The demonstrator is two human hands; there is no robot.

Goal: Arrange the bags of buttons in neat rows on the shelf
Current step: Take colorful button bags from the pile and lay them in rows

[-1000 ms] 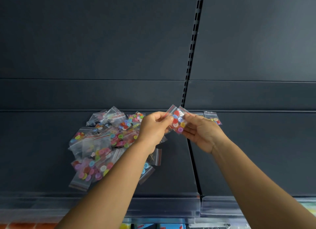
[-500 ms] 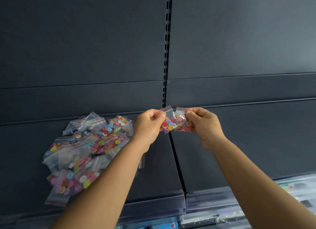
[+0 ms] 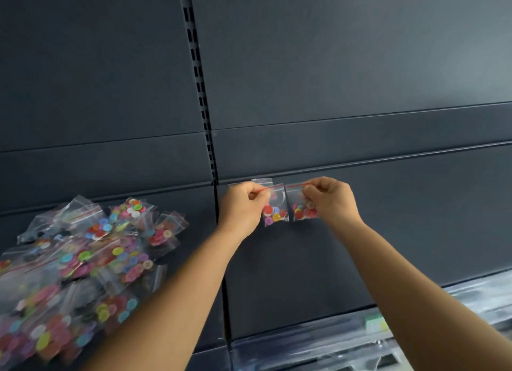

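Two small clear zip bags of coloured buttons hang side by side at the back of the dark shelf (image 3: 401,246). My left hand (image 3: 243,204) pinches the top of the left bag (image 3: 274,211). My right hand (image 3: 331,198) pinches the top of the right bag (image 3: 300,211). Their red zip strips line up. A corner of another bag (image 3: 261,180) shows behind the left one. A loose pile of button bags (image 3: 80,262) lies on the shelf section to the left.
A slotted upright (image 3: 198,87) divides the dark back panel, and a seam (image 3: 225,287) splits the shelf below it. A clear plastic price rail (image 3: 318,343) runs along the shelf's front edge.
The view has swung right, so the pile sits further left. My hands have moved right past the seam and drawn the two bags apart, now side by side at the shelf's back.
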